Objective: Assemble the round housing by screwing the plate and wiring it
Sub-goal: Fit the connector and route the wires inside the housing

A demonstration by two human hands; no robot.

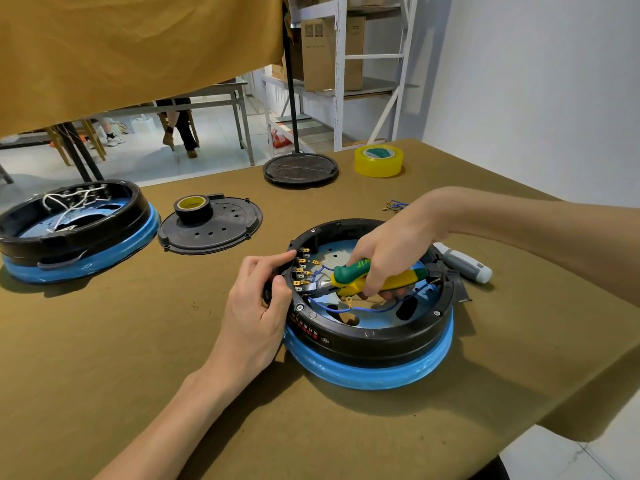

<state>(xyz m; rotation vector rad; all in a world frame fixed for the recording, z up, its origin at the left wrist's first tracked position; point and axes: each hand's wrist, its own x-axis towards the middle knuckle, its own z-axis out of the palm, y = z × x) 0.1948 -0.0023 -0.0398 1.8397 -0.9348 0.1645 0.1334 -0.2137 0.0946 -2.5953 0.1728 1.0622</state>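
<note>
Housing (370, 337) rim under left fingers (277, 261); right hand (391, 251) grips pliers (363, 280) inside.

"ji" on green pliers handle (356, 268)

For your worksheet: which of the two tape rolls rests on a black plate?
The black roll, standing on the perforated plate; the yellow roll sits directly on the table.

Bright, even light — soft shadows, curved edges
</note>
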